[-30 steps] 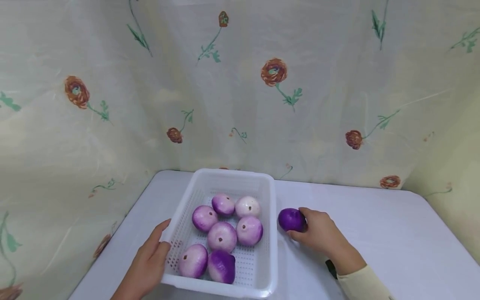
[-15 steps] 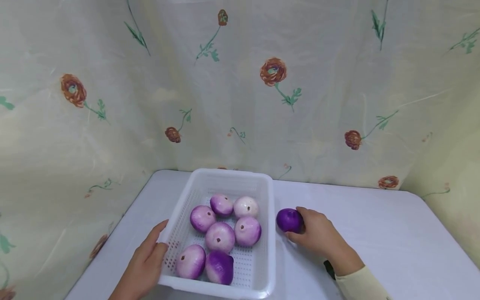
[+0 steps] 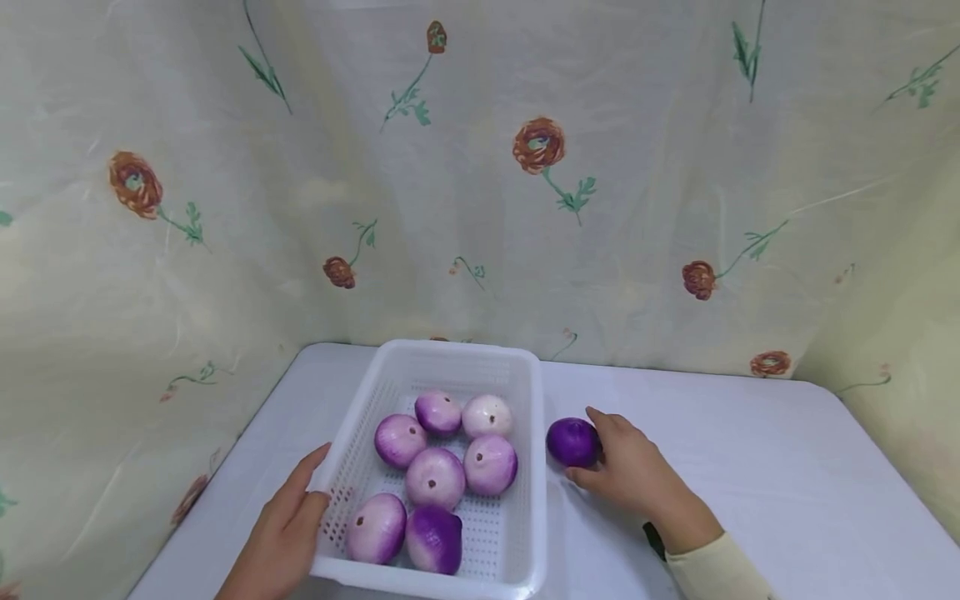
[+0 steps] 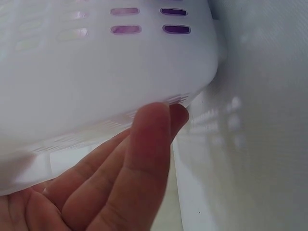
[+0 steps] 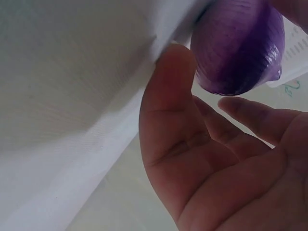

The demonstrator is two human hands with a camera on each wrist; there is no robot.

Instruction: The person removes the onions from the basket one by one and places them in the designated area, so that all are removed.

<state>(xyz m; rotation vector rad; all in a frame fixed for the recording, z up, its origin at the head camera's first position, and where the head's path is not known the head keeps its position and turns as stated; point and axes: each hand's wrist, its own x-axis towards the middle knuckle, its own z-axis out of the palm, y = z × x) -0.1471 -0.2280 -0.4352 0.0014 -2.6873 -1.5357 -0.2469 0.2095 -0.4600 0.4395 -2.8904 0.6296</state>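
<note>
A white perforated basket [image 3: 517,575] holds several purple-and-white onions [image 3: 435,479], and my left hand [image 3: 281,525] grips its left side near the front. In the left wrist view the fingers [image 4: 149,144] curl at the basket's lower edge. Outside the basket, close to its right wall, a deep purple onion [image 3: 573,442] sits on the table. My right hand [image 3: 637,475] is spread loosely around that onion, thumb in front and index finger raised behind it. The right wrist view shows a gap between the palm and the onion [image 5: 236,48].
The table [image 3: 750,467] has a white cover. A flower-printed curtain [image 3: 630,167] hangs behind it and along both sides. The dark edge of a wrist strap [image 3: 654,540] shows under the right wrist.
The whole head view has shifted slightly, so the basket, onions and hands appear a little further left. My right index finger has lifted slightly from the onion.
</note>
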